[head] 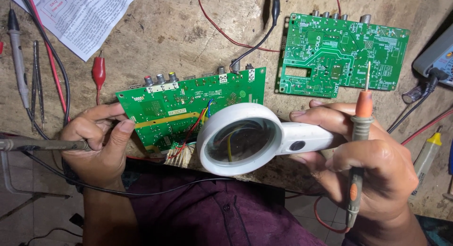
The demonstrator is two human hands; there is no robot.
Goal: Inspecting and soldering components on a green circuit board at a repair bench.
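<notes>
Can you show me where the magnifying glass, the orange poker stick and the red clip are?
magnifying glass [238, 139]: head view, on its round lens.
orange probe [364, 104]: head view, on its orange collar.
red clip [98, 72]: head view, on its red sleeve.

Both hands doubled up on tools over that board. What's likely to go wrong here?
1. The right hand holds both the white magnifying glass and an orange-tipped multimeter probe; the probe's bare tip points up, unaimed, and may swing into something.
2. The left hand grips a dark probe handle while steadying the near green circuit board, which overhangs the bench edge and could tip.
3. The loose coloured wires at the board's edge may snag.
</notes>
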